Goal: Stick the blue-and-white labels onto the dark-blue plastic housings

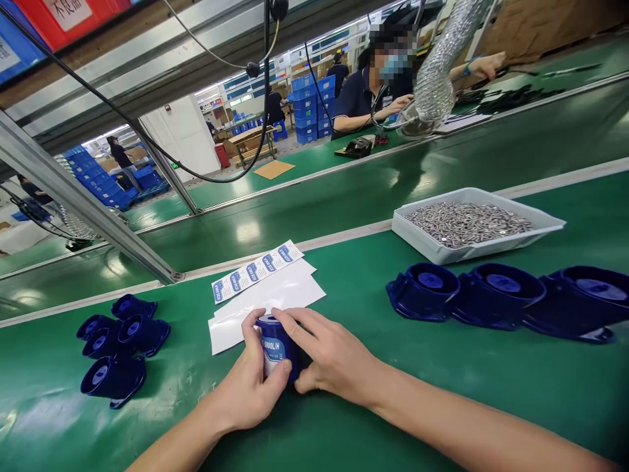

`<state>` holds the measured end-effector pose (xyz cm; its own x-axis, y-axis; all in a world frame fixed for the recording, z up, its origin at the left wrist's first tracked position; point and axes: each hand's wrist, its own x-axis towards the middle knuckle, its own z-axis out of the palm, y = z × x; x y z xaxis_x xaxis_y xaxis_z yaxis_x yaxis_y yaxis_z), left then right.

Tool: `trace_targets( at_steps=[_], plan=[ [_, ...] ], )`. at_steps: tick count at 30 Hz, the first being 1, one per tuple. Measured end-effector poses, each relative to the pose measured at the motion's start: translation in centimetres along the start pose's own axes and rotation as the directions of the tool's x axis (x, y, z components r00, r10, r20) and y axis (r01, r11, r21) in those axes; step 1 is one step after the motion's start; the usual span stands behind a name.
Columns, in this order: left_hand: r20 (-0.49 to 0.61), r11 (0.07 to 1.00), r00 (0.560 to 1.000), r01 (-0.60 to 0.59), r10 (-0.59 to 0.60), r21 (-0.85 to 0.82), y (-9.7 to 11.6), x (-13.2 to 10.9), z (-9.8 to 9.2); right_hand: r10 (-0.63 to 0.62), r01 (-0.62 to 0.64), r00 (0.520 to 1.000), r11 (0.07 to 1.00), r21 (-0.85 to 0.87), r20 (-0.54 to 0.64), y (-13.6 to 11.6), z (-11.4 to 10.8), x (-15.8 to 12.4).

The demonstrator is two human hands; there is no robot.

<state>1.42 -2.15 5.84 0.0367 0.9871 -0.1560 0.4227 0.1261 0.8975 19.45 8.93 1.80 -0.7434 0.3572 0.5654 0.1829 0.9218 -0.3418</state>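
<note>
Between my two hands is a dark blue plastic housing (pixel 293 354) with a blue and white label (pixel 273 349) on its side, printed "5000L/H". My left hand (pixel 258 377) grips it from the left, the thumb pressing near the label's lower edge. Fingers of my right hand (pixel 334 354) wrap its top and right side. Just beyond lie white backing sheets (pixel 275 295) and a strip of blue and white labels (pixel 258 270). The underside of the held housing is hidden.
Several similar blue housings (pixel 113 377) stand at left, and more (pixel 498 295) form a row at right. Behind that row sits a white tray (pixel 442 252) of small metal pins. A metal frame post (pixel 98 196) slants at left. Across the bench, a masked person (pixel 363 98) works beside a foil duct (pixel 442 78).
</note>
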Motion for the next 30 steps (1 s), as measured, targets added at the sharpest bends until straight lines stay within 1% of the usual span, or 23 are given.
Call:
trace_targets(
  at_steps=[2, 4, 6, 7, 8, 10, 11, 12, 13, 15, 17, 19, 22, 24, 27, 30],
  plan=[
    [-0.008, 0.999, 1.000, -0.022, 0.022, -0.042, -0.2, 0.0, -0.2, -0.015, 0.016, 1.000, 0.999, 0.037, -0.007, 0.6, -0.1, 0.0],
    [-0.007, 0.989, 0.996, -0.085, 0.085, -0.122, -0.5, 0.3, -0.4, -0.016, 0.020, 0.999, 0.989, 0.149, -0.028, 1.4, -0.4, 0.1],
    [-0.014, 0.944, 0.988, -0.154, 0.157, -0.293, -0.8, 0.8, -0.4, 0.049, -0.024, 0.997, 0.941, 0.338, -0.063, 2.0, -0.8, 0.3],
    [-0.033, 0.899, 0.986, -0.161, 0.162, -0.408, -1.0, 1.2, -0.3, 0.097, -0.057, 0.993, 0.897, 0.438, -0.068, 2.2, -0.9, 0.3],
    [-0.054, 0.841, 0.989, -0.148, 0.140, -0.521, -1.2, 1.5, 0.0, 0.144, -0.093, 0.988, 0.847, 0.523, -0.057, 2.2, -0.9, 0.4],
    [-0.067, 0.721, 0.997, -0.077, 0.042, -0.689, -1.5, 2.1, 0.7, 0.194, -0.150, 0.981, 0.761, 0.632, 0.000, 2.0, -0.8, 0.4],
    [-0.063, 0.682, 0.998, -0.041, -0.008, -0.730, -1.7, 2.2, 1.1, 0.193, -0.157, 0.981, 0.739, 0.655, 0.017, 1.9, -0.6, 0.4],
    [-0.066, 0.668, 0.997, -0.019, -0.045, -0.744, -1.8, 2.2, 1.5, 0.184, -0.150, 0.983, 0.739, 0.656, 0.018, 1.7, -0.3, 0.4],
    [-0.085, 0.675, 0.994, -0.016, -0.069, -0.737, -1.9, 2.2, 1.8, 0.162, -0.127, 0.987, 0.760, 0.637, 0.004, 1.6, 0.0, 0.3],
    [-0.176, 0.739, 0.980, -0.049, -0.095, -0.672, -2.0, 1.9, 2.0, 0.089, -0.041, 0.994, 0.830, 0.556, -0.058, 1.5, 0.5, 0.4],
    [-0.276, 0.819, 0.957, -0.086, -0.091, -0.567, -1.9, 1.6, 1.8, 0.007, 0.046, 0.994, 0.888, 0.458, -0.113, 1.6, 0.9, 0.4],
    [-0.318, 0.870, 0.945, -0.092, -0.077, -0.485, -1.6, 1.4, 1.5, -0.041, 0.098, 0.986, 0.925, 0.368, -0.160, 1.6, 1.2, 0.5],
    [-0.335, 0.917, 0.940, -0.072, -0.070, -0.393, -1.2, 1.3, 1.3, -0.103, 0.150, 0.973, 0.964, 0.222, -0.207, 1.4, 1.3, 0.6],
    [-0.346, 0.942, 0.937, -0.067, -0.055, -0.329, -1.2, 1.3, 1.3, -0.127, 0.157, 0.972, 0.977, 0.143, -0.199, 1.0, 1.2, 0.7],
    [-0.339, 0.978, 0.941, -0.057, -0.015, -0.201, -1.3, 1.2, 1.5, -0.120, 0.129, 0.980, 0.990, 0.050, -0.160, 0.2, 1.0, 0.8],
    [-0.303, 0.997, 0.953, -0.041, 0.021, -0.061, -1.1, 1.1, 1.7, -0.090, 0.084, 0.987, 0.995, -0.050, -0.133, -0.6, 0.8, 1.0]
  ],
)
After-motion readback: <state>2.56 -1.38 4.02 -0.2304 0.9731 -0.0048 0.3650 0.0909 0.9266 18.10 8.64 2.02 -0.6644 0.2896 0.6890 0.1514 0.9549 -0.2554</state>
